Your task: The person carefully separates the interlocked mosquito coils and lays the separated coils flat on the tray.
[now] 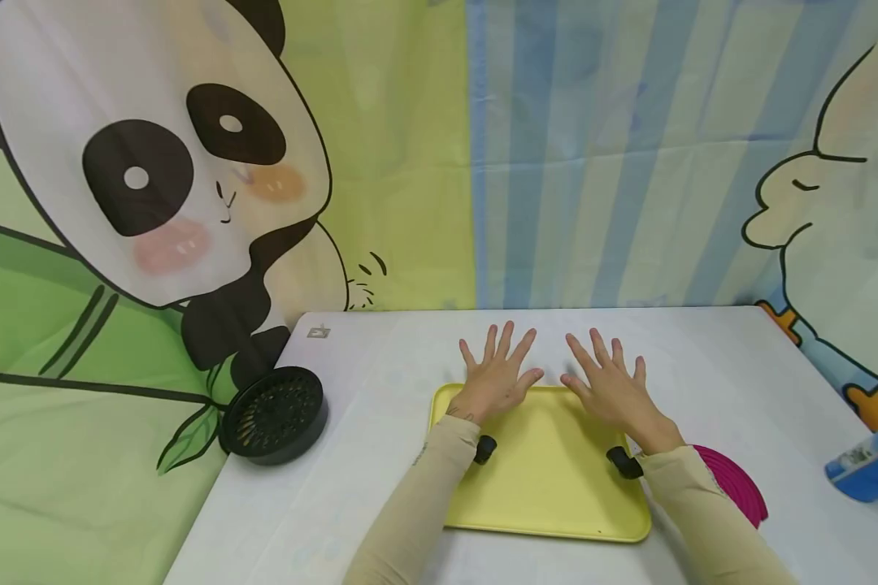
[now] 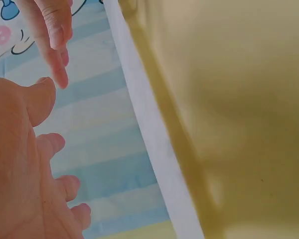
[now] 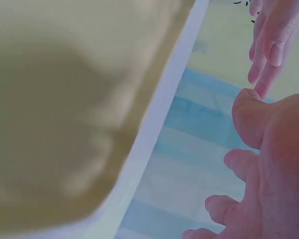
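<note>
Both hands are held out with fingers spread above a yellow tray (image 1: 549,487) on the white table. My left hand (image 1: 492,382) is over the tray's far left part, palm down and holding nothing. Over the far right part is my right hand (image 1: 615,390), likewise with nothing in it. The thumbs point toward each other with a gap between them. In the left wrist view, the left hand (image 2: 20,159) is apart from the tray (image 2: 249,124). The right wrist view shows the right hand (image 3: 274,169) also apart from the tray (image 3: 50,114).
A round black basket-like container (image 1: 274,414) with a slotted inside stands at the table's left edge. Partly behind the right forearm lies a magenta ridged disc (image 1: 735,483). A blue container (image 1: 869,463) is at the far right. A printed curtain (image 1: 593,162) hangs behind the table (image 1: 380,366).
</note>
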The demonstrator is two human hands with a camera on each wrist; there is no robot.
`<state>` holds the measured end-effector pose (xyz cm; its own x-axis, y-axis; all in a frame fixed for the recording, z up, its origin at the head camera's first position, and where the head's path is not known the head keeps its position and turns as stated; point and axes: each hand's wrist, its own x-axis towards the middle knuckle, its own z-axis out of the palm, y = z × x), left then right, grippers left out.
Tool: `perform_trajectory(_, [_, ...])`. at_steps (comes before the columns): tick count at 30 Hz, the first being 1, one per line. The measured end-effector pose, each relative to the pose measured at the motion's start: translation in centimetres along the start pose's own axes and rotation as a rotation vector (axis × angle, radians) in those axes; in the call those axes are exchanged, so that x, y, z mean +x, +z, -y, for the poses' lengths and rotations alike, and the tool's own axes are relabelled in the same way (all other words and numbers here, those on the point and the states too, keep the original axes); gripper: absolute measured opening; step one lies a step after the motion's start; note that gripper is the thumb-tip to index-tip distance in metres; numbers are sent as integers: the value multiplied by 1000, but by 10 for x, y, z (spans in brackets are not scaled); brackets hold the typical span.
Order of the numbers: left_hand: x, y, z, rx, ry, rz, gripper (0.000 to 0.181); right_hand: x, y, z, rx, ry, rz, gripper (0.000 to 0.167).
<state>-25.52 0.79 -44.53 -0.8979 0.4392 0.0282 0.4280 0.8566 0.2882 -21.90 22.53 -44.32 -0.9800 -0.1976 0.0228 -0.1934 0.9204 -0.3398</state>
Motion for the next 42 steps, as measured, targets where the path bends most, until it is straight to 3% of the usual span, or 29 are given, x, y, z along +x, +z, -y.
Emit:
perform_trajectory(14, [5,-5,-45,36,80,22,66,-25,-17,-22,-25,22,-8,75])
perform_trajectory(24, [8,10,-82,67,151,73,72,-55,-18,-46,-32,73,-24,76])
perform_trajectory(30, [9,24,-95,51,183,93,72,-76,-18,-58,-29,120,-24,76])
perform_trajectory(42, [3,43,-128,139,225,136,72,-111,-15,-84,-39,195,-19,84])
